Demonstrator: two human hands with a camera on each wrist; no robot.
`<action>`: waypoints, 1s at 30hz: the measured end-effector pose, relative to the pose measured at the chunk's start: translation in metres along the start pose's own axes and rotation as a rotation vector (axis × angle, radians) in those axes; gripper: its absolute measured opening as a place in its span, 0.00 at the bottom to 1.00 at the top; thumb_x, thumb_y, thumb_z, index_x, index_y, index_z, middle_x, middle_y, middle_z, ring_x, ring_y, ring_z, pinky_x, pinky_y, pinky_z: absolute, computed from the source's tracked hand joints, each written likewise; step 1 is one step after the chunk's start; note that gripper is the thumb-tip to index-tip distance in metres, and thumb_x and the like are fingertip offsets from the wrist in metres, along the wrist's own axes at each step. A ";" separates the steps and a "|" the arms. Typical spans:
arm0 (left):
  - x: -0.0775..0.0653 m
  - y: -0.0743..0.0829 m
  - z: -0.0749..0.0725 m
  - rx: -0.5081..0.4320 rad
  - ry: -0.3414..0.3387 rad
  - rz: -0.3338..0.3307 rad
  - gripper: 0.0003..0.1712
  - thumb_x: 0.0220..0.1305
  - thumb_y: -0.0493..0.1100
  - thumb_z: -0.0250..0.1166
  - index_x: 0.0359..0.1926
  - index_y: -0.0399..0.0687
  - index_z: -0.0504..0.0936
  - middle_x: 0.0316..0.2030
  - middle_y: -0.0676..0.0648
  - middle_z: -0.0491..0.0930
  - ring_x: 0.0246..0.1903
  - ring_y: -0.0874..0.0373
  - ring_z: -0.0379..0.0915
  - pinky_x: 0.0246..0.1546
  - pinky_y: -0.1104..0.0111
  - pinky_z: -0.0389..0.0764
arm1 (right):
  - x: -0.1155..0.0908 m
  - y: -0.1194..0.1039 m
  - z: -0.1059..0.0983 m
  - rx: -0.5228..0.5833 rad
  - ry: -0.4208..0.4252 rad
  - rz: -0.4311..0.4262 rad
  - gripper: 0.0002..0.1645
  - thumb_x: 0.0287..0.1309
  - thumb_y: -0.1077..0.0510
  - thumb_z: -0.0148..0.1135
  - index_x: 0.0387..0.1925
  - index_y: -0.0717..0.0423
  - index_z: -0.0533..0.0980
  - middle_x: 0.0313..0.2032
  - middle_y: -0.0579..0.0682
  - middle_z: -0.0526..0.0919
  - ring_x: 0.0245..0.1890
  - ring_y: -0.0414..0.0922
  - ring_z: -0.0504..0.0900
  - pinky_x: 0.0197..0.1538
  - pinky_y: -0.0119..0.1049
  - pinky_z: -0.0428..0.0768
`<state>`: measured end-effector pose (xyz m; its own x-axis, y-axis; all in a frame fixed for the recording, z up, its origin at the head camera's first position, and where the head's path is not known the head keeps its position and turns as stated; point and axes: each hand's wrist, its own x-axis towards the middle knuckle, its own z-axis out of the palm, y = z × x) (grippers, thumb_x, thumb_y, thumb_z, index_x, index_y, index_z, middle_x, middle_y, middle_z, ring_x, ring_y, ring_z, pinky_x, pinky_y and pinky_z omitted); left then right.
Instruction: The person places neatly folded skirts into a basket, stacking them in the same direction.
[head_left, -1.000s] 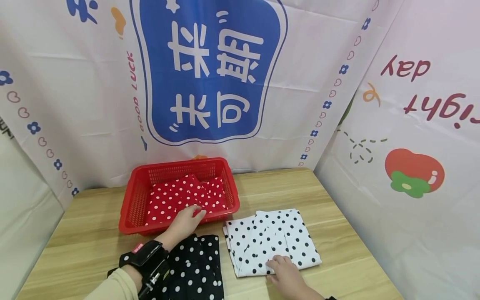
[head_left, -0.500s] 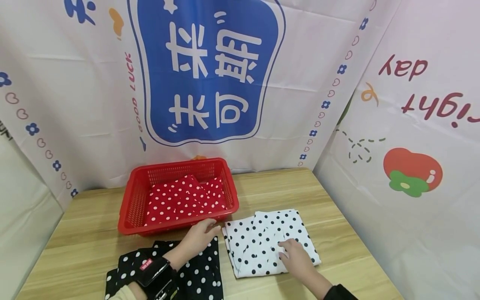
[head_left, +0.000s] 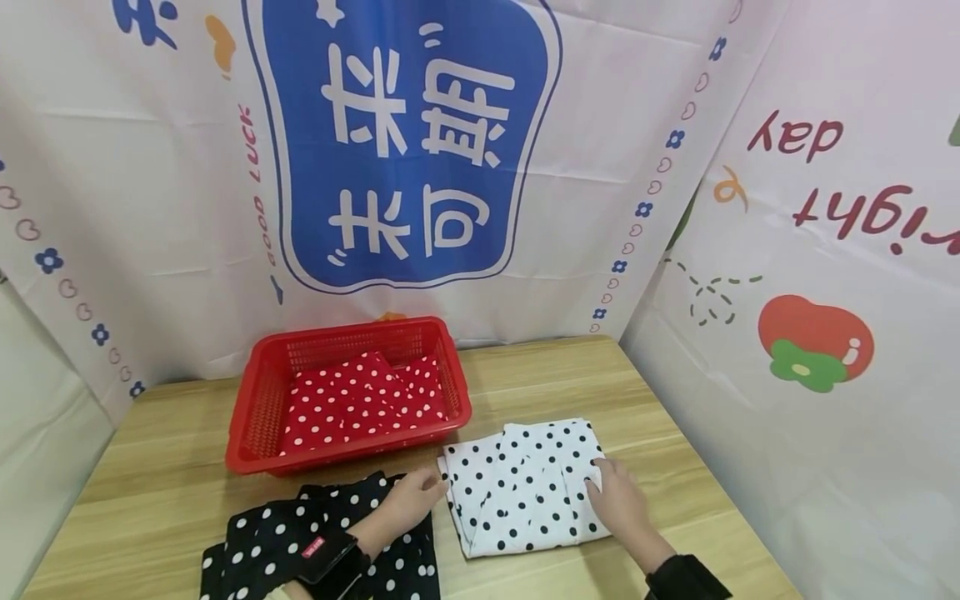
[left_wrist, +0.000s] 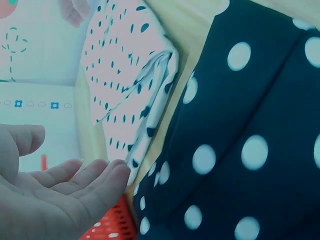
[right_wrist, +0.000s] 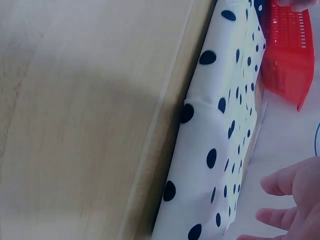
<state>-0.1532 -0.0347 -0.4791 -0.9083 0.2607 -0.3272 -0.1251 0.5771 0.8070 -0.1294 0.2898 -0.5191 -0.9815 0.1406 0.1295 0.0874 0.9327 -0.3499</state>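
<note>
A folded white cloth with black dots [head_left: 521,487] lies on the wooden table. At its left edge is my left hand [head_left: 412,500], fingers loosely bent; in the left wrist view the thumb stands apart from the fingers [left_wrist: 90,185] and nothing is between them. My right hand [head_left: 621,504] is at the cloth's right edge, fingertips overlapping it in the head view. The right wrist view has its thumb and fingers spread beside the white cloth [right_wrist: 215,125]. A folded black cloth with white dots [head_left: 273,537] lies under my left forearm, partly hidden by it.
Behind the black cloth stands a red plastic basket [head_left: 243,417] holding a folded red cloth with white dots [head_left: 360,400]. The wooden table [head_left: 540,371] meets a printed white curtain [head_left: 592,167] at the back and right.
My left hand has come from the red basket's front rim down to the white cloth's left edge. My right hand has moved from the cloth's front edge to its right edge.
</note>
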 end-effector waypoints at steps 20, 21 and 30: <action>0.012 -0.004 0.026 -0.130 -0.062 -0.228 0.14 0.70 0.43 0.56 0.38 0.32 0.74 0.23 0.47 0.69 0.24 0.55 0.65 0.27 0.70 0.68 | 0.010 0.026 0.008 0.182 -0.098 0.189 0.25 0.61 0.63 0.58 0.54 0.79 0.69 0.49 0.74 0.75 0.51 0.68 0.75 0.53 0.58 0.75; 0.013 -0.004 0.026 -0.134 -0.067 -0.238 0.14 0.70 0.42 0.56 0.37 0.32 0.74 0.22 0.47 0.68 0.23 0.56 0.65 0.27 0.70 0.70 | 0.011 0.026 0.007 0.219 -0.109 0.211 0.25 0.62 0.63 0.57 0.55 0.79 0.68 0.49 0.74 0.75 0.50 0.67 0.75 0.52 0.58 0.75; 0.022 -0.005 0.028 -0.203 -0.094 -0.274 0.20 0.68 0.39 0.56 0.49 0.20 0.71 0.35 0.38 0.78 0.37 0.47 0.78 0.39 0.59 0.83 | 0.019 0.041 0.014 0.466 -0.130 0.351 0.26 0.65 0.61 0.52 0.58 0.77 0.66 0.47 0.74 0.75 0.47 0.65 0.76 0.49 0.55 0.77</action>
<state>-0.1618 -0.0102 -0.5044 -0.7904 0.1931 -0.5813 -0.4443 0.4725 0.7611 -0.1468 0.3261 -0.5442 -0.9229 0.3449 -0.1713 0.3550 0.5900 -0.7252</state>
